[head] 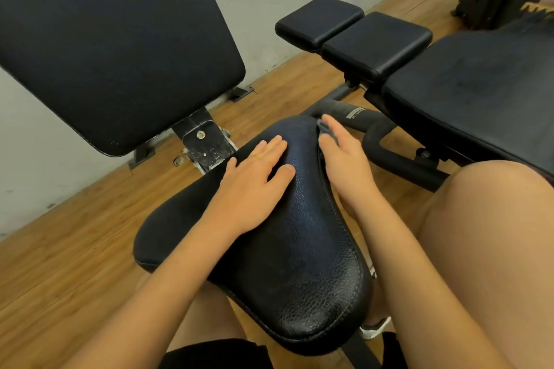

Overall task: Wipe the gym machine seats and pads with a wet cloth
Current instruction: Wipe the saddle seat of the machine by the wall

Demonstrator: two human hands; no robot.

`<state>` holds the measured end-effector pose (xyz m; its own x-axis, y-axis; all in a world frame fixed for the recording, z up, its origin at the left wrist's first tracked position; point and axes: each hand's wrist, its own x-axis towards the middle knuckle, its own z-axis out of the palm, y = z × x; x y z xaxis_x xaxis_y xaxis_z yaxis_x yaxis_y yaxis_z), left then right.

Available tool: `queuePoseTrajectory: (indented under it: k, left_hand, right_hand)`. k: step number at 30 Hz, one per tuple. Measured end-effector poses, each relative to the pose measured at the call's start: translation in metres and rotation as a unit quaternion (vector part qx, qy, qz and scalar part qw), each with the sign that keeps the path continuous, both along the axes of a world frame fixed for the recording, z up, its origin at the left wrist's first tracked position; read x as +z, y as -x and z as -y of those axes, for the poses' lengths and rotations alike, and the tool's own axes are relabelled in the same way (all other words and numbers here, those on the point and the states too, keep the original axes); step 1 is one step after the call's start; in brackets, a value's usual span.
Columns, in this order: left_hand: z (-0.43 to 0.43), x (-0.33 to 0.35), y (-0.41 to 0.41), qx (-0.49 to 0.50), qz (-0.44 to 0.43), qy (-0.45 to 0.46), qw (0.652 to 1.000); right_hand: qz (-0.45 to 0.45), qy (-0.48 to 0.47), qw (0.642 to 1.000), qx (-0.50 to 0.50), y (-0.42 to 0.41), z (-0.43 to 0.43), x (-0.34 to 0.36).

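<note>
Seat (302,263) stretches lengthwise ahead. Right hand (344,162), fingers straight, presses cloth (328,130) on its far right edge; left hand (254,186) lies flat.

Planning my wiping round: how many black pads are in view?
5: the seat nearest, the backrest upper left, two small pads top centre, the long bench pad right. More may lie out of frame.

Seat pad (302,263): black pebbled leatherette, stitched edge, showing a soft gloss.
Behind the seat pad, a matt black back pad (120,39) is sitting on a scuffed painted-metal bracket (207,145); beneath it, smooth wood-grain floor (60,263) is lying.
</note>
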<state>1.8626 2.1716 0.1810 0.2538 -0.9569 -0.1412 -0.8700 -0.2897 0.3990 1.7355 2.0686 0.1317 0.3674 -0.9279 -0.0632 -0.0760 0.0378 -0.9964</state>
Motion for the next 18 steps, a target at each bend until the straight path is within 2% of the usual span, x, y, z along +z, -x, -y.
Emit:
queuePoseTrajectory:
  k: [3,7,14,18]
  left_hand:
    - [0.004,0.000,0.005,-0.009,-0.006,-0.008,1.000]
    - [0.000,0.000,-0.004,-0.002,-0.007,-0.005,1.000]
    - [0.001,-0.001,-0.004,-0.006,-0.005,0.005,1.000]
    - [0.001,-0.002,-0.003,-0.003,-0.005,0.004,1.000]
  right_hand:
    - [0.017,-0.024,1.000,-0.005,0.003,0.009,-0.003]
    - [-0.016,-0.041,0.999,-0.011,-0.025,0.035,0.004]
    - [0.002,0.011,1.000,0.029,0.013,-0.028,-0.002]
    - [0.015,-0.024,0.999,0.043,0.004,-0.003,-0.006]
